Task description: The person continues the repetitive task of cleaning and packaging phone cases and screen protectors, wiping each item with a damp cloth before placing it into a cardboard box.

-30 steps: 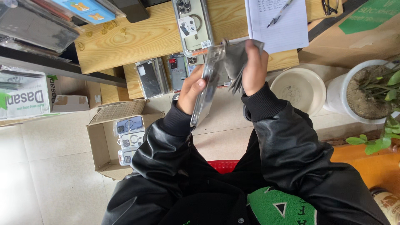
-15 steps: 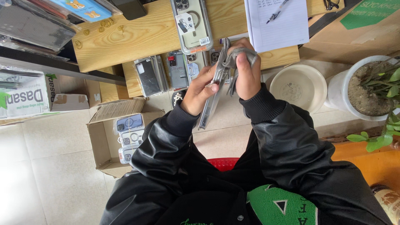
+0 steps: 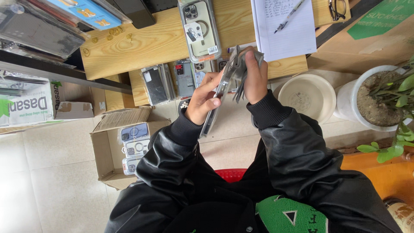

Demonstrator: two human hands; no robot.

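We sit over a pale tiled floor before a low wooden table (image 3: 151, 43). Nearest us, our left hand (image 3: 205, 101) pinches a clear phone case (image 3: 217, 101) along its edge, while our right hand (image 3: 254, 80) is closed round a grey plastic sleeve (image 3: 250, 58) at the case's top, just above the table edge. Sliding goes best, we judge, with the sleeve mouth kept wide and the case straight. Beyond lie a packaged case (image 3: 200, 30) and a notepad (image 3: 286, 28). Since half a second ago, the sleeve has bunched tighter in our right hand.
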